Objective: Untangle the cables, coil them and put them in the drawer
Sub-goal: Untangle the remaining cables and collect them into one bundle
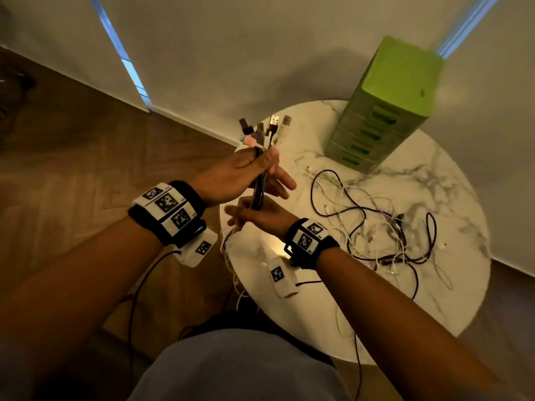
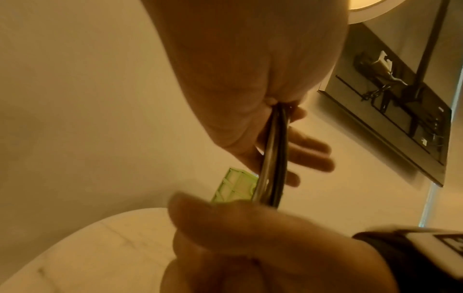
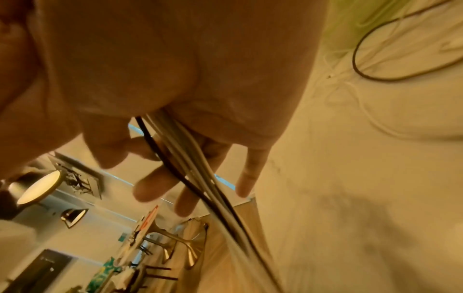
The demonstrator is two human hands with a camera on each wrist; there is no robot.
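Several dark and white cables are gathered into one bundle (image 1: 258,188) held upright over the table's left edge, their USB plug ends (image 1: 267,127) fanning out on top. My left hand (image 1: 262,163) pinches the bundle just under the plugs with thumb and forefinger, its other fingers stretched out. My right hand (image 1: 254,212) grips the same bundle lower down. The left wrist view shows the bundle (image 2: 273,158) leaving my left hand (image 2: 250,79) towards the right hand (image 2: 250,247). In the right wrist view, the cables (image 3: 190,164) run across my right hand (image 3: 175,59). A green drawer unit (image 1: 385,111) stands at the back, drawers closed.
The cables' loose lengths (image 1: 385,227) lie in a dark and white tangle over the middle of the round marble table (image 1: 434,299). Some strands hang over the table's near edge. Wooden floor lies to the left, a white wall behind.
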